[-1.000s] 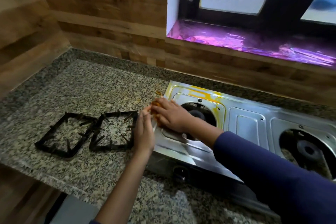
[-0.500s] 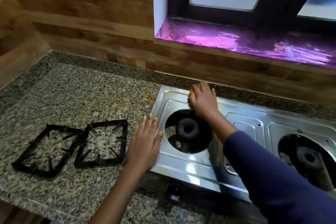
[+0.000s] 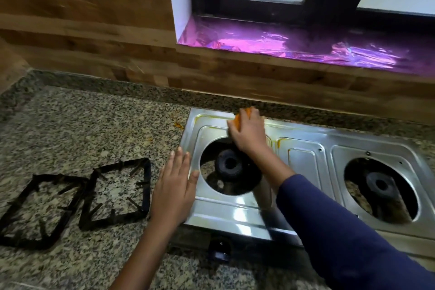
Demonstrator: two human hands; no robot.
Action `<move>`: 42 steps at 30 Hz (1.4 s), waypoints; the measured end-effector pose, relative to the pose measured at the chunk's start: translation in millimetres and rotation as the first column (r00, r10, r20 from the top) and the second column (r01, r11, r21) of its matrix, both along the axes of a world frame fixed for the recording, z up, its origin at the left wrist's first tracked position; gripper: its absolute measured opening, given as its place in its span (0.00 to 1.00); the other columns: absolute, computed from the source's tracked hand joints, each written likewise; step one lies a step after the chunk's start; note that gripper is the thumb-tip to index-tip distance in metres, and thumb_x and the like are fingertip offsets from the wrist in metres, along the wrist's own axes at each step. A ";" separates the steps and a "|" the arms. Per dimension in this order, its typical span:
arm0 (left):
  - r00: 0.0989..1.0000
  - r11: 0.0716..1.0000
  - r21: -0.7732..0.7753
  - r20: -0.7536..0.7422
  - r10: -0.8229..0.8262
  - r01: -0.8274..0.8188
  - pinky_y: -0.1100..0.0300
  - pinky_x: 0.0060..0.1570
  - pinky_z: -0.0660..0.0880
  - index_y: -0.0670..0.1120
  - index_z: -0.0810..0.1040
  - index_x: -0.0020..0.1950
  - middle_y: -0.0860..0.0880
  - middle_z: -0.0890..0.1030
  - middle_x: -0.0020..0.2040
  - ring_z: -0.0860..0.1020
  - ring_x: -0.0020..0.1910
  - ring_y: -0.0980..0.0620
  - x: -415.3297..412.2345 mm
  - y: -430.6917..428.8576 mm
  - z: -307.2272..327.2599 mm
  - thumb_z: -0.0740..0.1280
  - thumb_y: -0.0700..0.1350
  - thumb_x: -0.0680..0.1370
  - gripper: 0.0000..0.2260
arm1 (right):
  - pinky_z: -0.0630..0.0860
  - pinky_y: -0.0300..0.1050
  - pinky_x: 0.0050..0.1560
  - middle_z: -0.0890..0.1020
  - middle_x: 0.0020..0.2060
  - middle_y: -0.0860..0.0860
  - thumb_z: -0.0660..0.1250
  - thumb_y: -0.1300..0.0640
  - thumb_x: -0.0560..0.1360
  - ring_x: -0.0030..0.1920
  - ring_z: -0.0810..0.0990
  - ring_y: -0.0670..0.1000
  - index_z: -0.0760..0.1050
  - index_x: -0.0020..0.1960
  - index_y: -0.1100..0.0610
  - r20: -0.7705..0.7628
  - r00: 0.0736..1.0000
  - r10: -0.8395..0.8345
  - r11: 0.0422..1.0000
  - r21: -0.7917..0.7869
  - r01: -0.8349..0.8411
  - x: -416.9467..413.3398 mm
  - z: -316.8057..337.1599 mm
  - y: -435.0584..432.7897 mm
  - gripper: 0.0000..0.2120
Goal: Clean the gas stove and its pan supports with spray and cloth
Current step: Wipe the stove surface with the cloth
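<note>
- The right hand [image 3: 247, 134] grips an orange cloth [image 3: 242, 116], fingers curled over it, and presses it on the back rim of the gas stove [image 3: 303, 162], just behind the left burner [image 3: 229, 163].
- Only a small part of the cloth shows past the fingers (the rest is hidden under the palm).
- The left hand [image 3: 175, 186] lies flat with straight fingers at the stove's left edge and holds nothing; its thumb touches the steel top.
- Both pan supports are off the stove and lie side by side on the granite tabletop [image 3: 94, 125], left of the left hand: the left support [image 3: 58, 178] and the right support [image 3: 146, 186], their near corners touching or almost so.
- The right burner [image 3: 380, 183] sits bare in its round opening.
- Yellowish stains line the seams of the steel top near the cloth.
- Orange flecks [image 3: 179, 125] lie on the tabletop just beside the stove's back left corner.
- Behind the stove a wooden wall [image 3: 82, 30] rises to a window sill [image 3: 294, 47] covered in shiny purple foil.
</note>
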State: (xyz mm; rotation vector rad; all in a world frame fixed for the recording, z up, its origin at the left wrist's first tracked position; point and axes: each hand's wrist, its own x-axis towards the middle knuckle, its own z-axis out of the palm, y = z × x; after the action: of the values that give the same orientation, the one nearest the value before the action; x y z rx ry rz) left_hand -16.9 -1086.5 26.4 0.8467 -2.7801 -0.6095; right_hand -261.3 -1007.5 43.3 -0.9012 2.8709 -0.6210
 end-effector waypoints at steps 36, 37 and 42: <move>0.982 0.995 0.065 -0.166 0.090 -0.081 0.48 0.70 0.65 0.44 0.69 0.73 0.45 0.64 0.77 0.61 0.76 0.48 2.8 6.2 5.3 0.47 0.58 0.81 0.28 | 0.76 0.42 0.56 0.82 0.51 0.55 0.71 0.70 0.68 0.52 0.81 0.53 0.78 0.51 0.56 0.225 0.974 -0.018 0.724 -0.669 0.168 -37.9 33.2 112.5 0.15; 0.982 0.994 0.066 -0.165 0.092 -0.082 0.48 0.70 0.65 0.44 0.69 0.73 0.46 0.64 0.77 0.61 0.76 0.48 2.9 6.0 5.2 0.47 0.58 0.81 0.28 | 0.74 0.46 0.62 0.81 0.54 0.55 0.71 0.68 0.70 0.57 0.79 0.54 0.78 0.54 0.55 0.131 0.990 0.053 0.808 -0.588 0.035 -39.8 25.7 109.3 0.15; 0.980 0.994 0.068 -0.175 0.097 -0.086 0.48 0.69 0.66 0.44 0.70 0.73 0.46 0.64 0.77 0.61 0.76 0.49 3.1 5.6 4.3 0.47 0.58 0.81 0.28 | 0.70 0.52 0.66 0.75 0.69 0.54 0.65 0.57 0.77 0.68 0.72 0.57 0.68 0.72 0.48 0.098 0.973 0.207 0.975 -0.096 -0.198 -38.1 9.1 101.8 0.25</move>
State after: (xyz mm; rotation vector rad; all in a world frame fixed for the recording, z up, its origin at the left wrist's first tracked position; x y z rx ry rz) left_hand -13.8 -1080.9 30.8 0.8798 -2.5593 -0.7179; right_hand -299.3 -905.7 52.4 -1.1189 2.6314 -0.7504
